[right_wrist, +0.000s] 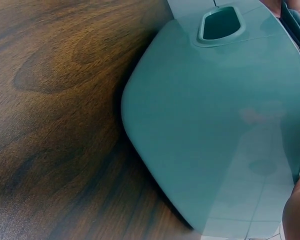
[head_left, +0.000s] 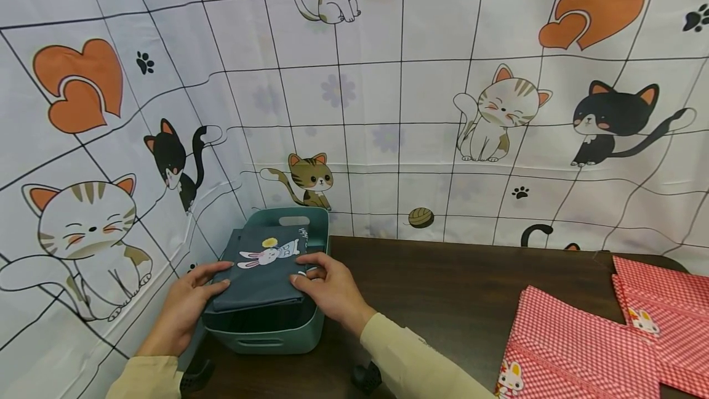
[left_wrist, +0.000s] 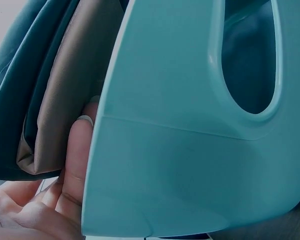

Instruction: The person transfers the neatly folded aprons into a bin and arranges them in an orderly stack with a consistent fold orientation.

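A folded dark green cloth (head_left: 260, 285) with a white rabbit print lies over the opening of a green plastic basket (head_left: 277, 343). My left hand (head_left: 188, 303) grips its left edge. In the left wrist view, fingertips (left_wrist: 80, 150) sit between the folded layers (left_wrist: 70, 100) and the basket wall (left_wrist: 155, 165). At the cloth's right edge my right hand (head_left: 329, 285) pinches it, with thumb and index finger near the print. In the right wrist view only part of that hand (right_wrist: 297, 212) shows, beside the basket's outer wall (right_wrist: 210, 120).
Red checked cloths (head_left: 581, 337) with rabbit patches lie at the right of the dark wooden table (head_left: 421, 300). A cat-patterned white curtain (head_left: 376, 97) stands behind and on the left, close to the basket. Dark straps (head_left: 365, 377) are near my wrists.
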The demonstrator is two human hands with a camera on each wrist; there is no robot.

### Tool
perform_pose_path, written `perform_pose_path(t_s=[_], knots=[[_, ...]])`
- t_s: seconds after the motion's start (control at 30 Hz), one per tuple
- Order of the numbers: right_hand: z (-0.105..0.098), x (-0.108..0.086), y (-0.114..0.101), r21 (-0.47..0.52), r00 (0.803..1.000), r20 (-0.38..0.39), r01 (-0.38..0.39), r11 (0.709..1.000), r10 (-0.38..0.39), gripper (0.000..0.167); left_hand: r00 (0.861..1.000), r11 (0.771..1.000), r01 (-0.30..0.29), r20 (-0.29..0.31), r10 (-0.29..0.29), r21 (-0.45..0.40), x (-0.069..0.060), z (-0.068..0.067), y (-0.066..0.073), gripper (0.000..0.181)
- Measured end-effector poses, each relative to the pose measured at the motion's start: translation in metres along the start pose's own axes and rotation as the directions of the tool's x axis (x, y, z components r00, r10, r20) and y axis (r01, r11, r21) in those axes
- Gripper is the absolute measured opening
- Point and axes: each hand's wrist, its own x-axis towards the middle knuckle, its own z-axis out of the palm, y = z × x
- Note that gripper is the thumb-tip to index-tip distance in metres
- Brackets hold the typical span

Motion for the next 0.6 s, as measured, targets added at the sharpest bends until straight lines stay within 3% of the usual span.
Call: perform_pose_path(t_s=[0.6], knots=[[0.001, -0.0016, 0.0004, -0.016, 1.0, -0.009, -0.008, 1.0, 0.008, 0.036, 1.0, 1.0, -0.008, -0.004, 0.008, 0.009, -0.0003, -0.0008, -0.0014, 0.045]])
